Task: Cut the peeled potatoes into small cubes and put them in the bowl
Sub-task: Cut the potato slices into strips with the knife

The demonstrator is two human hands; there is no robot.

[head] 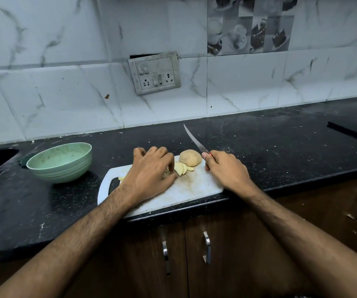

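At the centre of the frame we see one white board [194, 186] lying on the dark tabletop [259, 147], its near edge close to the tabletop's front edge. On the board's upper right part sits one whole potato [190, 157]. Just left of it lies a small fan of slices [181, 168]; we count about four, though our left hand hides some. One more pale piece [121, 178] shows at the board's left end, beside the handle slot.

Our left hand [151, 175] lies over the slices with fingers curled down, the fingertips touching them; we cannot tell if it pinches any. Our right hand [224, 168] grips one knife [194, 140] by the handle, the blade raised off the board and pointing toward the upper left, clear of the potato.

One green bowl [60, 162] stands on the tabletop left of the board, well apart from it; no cubes show in it.
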